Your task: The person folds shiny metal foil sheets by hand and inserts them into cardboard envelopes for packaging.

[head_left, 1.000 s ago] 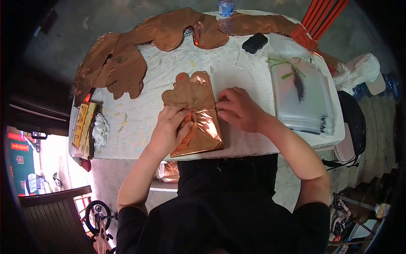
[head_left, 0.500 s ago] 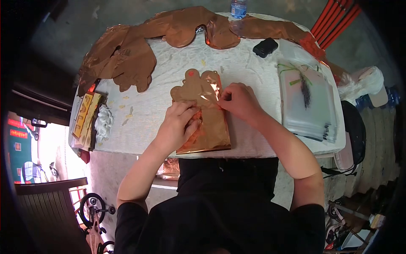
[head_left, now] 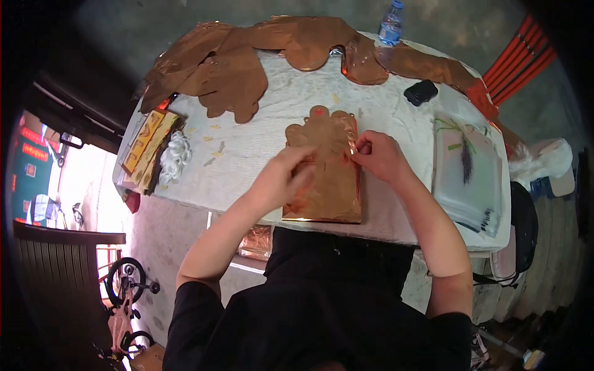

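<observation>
A flat copper-coloured foil piece [head_left: 337, 185], folded into a rectangle with rounded lobes at its far end, lies near the table's front edge. A small red mark shows on one lobe. My right hand [head_left: 378, 154] pinches the foil's right edge just below the lobes, thumb and index finger together. Over the foil's left side is my left hand [head_left: 281, 176], blurred by motion, its fingers stretched out and apart with nothing held.
More copper foil [head_left: 229, 74] stretches along the table's far edge. A water bottle [head_left: 390, 28] and a black object [head_left: 421, 92] are at the back right. Clear plastic bags [head_left: 464, 179] lie right; white ribbon-like bundle [head_left: 176, 157] and yellow packets [head_left: 145, 148] lie left.
My left hand has lifted from pressing on the foil and its fingers have spread. My right hand stays at the foil's right edge. The whole view has shifted, moving the table rightward.
</observation>
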